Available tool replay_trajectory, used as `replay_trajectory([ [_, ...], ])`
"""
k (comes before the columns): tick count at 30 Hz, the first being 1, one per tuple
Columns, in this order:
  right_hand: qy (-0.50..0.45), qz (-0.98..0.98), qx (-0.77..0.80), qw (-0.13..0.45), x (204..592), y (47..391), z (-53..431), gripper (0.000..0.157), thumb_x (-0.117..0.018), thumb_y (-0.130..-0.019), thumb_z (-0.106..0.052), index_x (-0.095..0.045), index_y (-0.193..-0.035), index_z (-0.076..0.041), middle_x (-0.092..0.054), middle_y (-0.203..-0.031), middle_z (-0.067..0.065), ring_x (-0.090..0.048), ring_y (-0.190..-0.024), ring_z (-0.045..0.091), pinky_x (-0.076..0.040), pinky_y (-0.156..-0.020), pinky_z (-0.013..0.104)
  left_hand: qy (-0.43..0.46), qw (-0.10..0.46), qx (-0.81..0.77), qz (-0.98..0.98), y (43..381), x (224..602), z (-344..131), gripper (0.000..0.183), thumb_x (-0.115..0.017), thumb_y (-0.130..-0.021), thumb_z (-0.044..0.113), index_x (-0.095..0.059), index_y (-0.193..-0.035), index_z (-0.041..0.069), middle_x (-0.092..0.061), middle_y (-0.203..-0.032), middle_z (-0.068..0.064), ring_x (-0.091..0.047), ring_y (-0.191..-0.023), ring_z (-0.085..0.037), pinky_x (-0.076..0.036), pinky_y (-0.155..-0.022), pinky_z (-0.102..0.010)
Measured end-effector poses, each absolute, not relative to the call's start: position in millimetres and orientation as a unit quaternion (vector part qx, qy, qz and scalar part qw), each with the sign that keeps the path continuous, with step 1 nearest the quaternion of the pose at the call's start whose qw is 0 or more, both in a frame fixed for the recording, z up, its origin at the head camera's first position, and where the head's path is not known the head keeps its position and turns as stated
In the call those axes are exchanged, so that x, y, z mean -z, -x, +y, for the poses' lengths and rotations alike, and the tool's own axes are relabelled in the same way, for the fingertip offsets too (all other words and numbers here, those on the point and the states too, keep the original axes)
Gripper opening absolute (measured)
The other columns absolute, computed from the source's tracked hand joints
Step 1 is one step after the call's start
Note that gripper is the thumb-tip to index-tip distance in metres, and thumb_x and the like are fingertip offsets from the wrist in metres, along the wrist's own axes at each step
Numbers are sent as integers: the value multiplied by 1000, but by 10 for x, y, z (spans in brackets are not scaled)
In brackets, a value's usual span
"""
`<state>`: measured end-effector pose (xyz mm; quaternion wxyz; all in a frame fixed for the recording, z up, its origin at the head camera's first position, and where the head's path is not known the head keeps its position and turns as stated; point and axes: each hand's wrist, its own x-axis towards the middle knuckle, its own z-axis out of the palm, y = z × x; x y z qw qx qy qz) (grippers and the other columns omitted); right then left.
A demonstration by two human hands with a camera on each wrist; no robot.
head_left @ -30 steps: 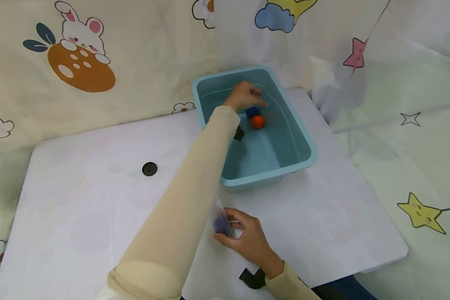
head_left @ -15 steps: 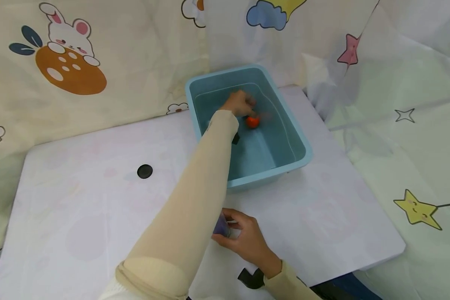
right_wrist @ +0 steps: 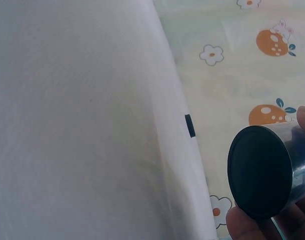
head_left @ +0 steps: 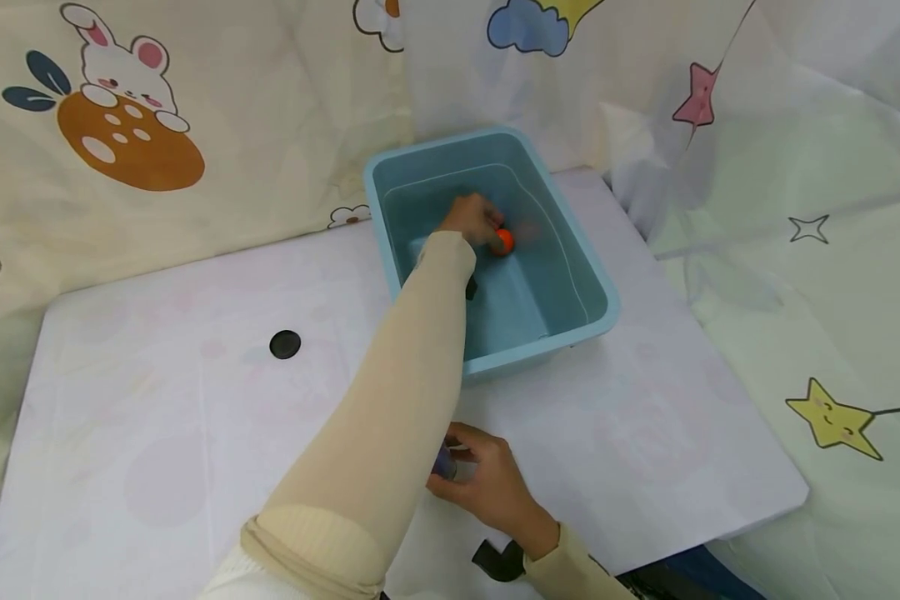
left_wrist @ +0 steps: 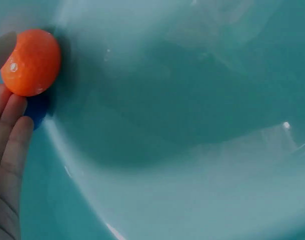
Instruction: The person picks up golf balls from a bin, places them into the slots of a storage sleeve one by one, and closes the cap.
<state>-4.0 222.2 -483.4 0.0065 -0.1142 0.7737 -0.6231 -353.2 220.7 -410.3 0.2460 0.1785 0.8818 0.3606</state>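
Observation:
My left hand point(head_left: 474, 221) reaches down into the light-blue basin point(head_left: 540, 343). Its thumb and fingers pinch an orange ball point(left_wrist: 35, 62). Behind that ball a blue ball point(left_wrist: 38, 109) partly shows in the left wrist view. Over the table, near its front, my right hand point(head_left: 487, 479) grips a clear plastic container point(right_wrist: 298, 150) between thumb and fingers. The container has a round black end point(right_wrist: 260, 172), and something blue-purple point(head_left: 443, 463) shows inside it. In the head view my left sleeve hides part of this container.
A flat black disc, like a lid point(head_left: 285, 344), lies on the white-covered table point(head_left: 157, 400) left of the sleeve. A printed cloth point(head_left: 285, 100) hangs behind the table and along its right side. The basin stands at the back, against the cloth.
My left hand has lowered inside the basin and closed on the orange ball, and it covers the blue ball in the head view. The right hand stays nearly in place with the container.

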Motion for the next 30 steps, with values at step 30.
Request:
replay_trajectory([
  [30,124,784,608,9,4885,37,2194,47,-87,-93,-10,-70,-137,-5,-74,-127,9,-72,-113,22,-64,-92,35,-181,286,-304,890,3417,4190,2278,53,-100,-79,11,-80,-128,15,-70,-132,-4,-64,-112,-20,-59,-92,-31],
])
